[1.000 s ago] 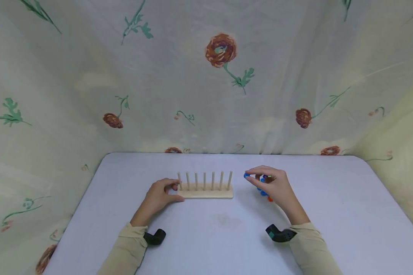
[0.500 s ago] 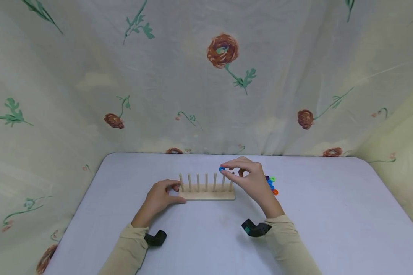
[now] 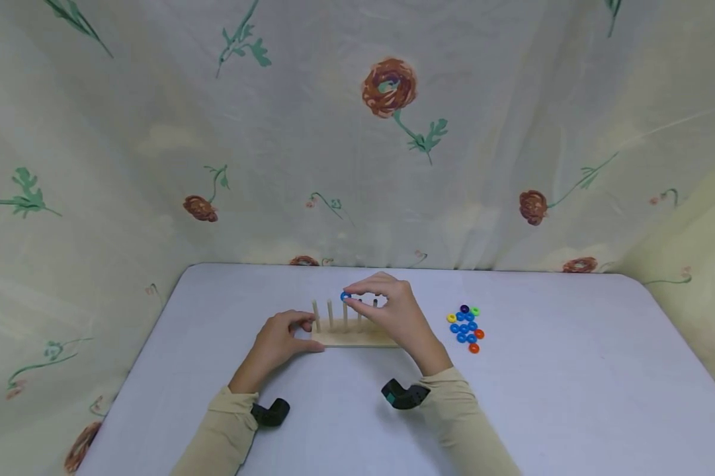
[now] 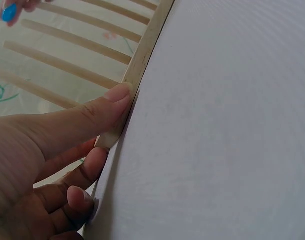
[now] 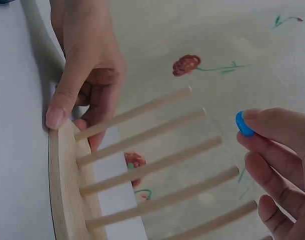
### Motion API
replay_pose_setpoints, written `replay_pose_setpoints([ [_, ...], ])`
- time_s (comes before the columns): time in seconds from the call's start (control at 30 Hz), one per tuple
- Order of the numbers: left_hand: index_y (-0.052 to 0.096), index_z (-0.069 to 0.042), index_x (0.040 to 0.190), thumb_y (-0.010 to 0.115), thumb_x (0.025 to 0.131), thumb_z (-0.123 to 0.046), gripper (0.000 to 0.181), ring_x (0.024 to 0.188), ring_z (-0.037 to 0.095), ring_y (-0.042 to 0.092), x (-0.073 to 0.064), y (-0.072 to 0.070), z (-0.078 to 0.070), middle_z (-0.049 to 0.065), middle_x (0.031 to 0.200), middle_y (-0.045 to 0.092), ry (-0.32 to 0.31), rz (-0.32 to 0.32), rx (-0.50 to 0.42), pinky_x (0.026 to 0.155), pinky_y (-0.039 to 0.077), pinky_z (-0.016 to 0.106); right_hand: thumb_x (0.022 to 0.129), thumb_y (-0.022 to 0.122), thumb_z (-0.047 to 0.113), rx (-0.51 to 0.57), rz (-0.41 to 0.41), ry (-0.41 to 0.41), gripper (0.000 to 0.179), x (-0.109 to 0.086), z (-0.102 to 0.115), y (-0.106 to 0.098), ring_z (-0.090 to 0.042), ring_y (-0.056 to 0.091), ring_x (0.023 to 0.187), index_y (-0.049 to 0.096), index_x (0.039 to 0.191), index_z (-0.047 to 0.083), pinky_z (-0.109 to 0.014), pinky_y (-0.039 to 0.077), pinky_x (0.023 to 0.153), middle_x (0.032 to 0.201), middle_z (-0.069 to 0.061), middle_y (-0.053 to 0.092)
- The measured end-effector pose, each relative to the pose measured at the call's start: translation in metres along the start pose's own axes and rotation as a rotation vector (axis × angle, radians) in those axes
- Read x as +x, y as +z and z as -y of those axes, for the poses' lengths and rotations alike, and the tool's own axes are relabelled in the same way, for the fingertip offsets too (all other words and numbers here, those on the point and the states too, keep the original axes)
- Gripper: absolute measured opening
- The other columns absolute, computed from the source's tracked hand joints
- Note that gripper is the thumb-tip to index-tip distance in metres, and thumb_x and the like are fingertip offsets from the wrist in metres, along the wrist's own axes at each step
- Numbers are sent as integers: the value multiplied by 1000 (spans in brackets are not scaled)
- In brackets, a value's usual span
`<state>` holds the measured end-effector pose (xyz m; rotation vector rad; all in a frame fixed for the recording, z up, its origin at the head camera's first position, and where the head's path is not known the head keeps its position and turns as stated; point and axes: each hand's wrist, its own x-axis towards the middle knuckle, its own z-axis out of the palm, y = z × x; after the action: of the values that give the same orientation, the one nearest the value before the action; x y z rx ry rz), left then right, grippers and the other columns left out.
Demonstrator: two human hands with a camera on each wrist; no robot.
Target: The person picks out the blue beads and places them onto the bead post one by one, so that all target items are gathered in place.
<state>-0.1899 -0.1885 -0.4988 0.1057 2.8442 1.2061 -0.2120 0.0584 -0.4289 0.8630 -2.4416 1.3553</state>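
A pale wooden base with a row of upright pegs, a peg rack (image 3: 357, 339), stands on the table. My left hand (image 3: 278, 339) grips its left end, thumb on the front edge (image 4: 117, 95) and fingers behind. Between thumb and index finger of my right hand (image 3: 395, 311) a blue ring bead (image 3: 346, 297) is pinched. In the head view it appears at the top of the third peg from the left; the right wrist view shows the blue bead (image 5: 244, 124) apart from the peg tips. My right hand hides part of the rack's right side. No beads show on the visible pegs.
To the right of the rack lies a loose group of beads (image 3: 464, 328), mostly blue, with orange, yellow, green and dark purple ones. The white table (image 3: 571, 370) meets a flowered curtain (image 3: 274, 165) behind it. A black wrist camera (image 3: 406, 395) hangs at each sleeve.
My right hand has carried the blue bead leftward from beside the bead group, across the rack's right-hand pegs. The bead group is now uncovered. My left hand keeps its grip on the rack.
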Motion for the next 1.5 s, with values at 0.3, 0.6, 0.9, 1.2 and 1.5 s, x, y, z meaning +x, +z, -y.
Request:
replay_pose_setpoints([
  [0.3,76,-9,116,96,71,-28,53,70,13,44,0,1,0,-1,94,69,5,0,6,62,32,25,92,80,21,-100,-26,-115,15,11,12,23,-15,71,99,83,104,14,-35,57,84,99,1,81],
  [0.6,77,-11,115,95,72,-31,51,70,14,44,0,0,1,-1,94,68,8,9,-10,62,32,27,91,81,20,-188,-50,-227,15,14,17,40,-14,69,91,83,104,14,-36,53,89,94,1,81],
  [0.9,76,-12,116,95,73,-32,51,72,14,45,2,0,3,0,95,68,3,9,-6,64,34,28,90,81,20,-246,-107,-258,15,12,16,48,-15,68,88,83,103,14,-38,50,90,91,-1,80],
  [1.2,76,-10,116,95,72,-31,52,73,15,45,2,1,4,0,94,67,1,4,1,65,34,30,90,81,21,-260,-109,-262,14,10,15,51,-13,68,90,82,104,15,-37,49,90,93,2,80],
  [1.5,77,-11,114,95,72,-28,49,70,15,45,-1,-1,0,0,93,68,1,9,-24,63,34,30,92,79,22,-291,-109,-270,13,10,15,52,-12,69,92,82,104,17,-36,48,91,96,5,81],
])
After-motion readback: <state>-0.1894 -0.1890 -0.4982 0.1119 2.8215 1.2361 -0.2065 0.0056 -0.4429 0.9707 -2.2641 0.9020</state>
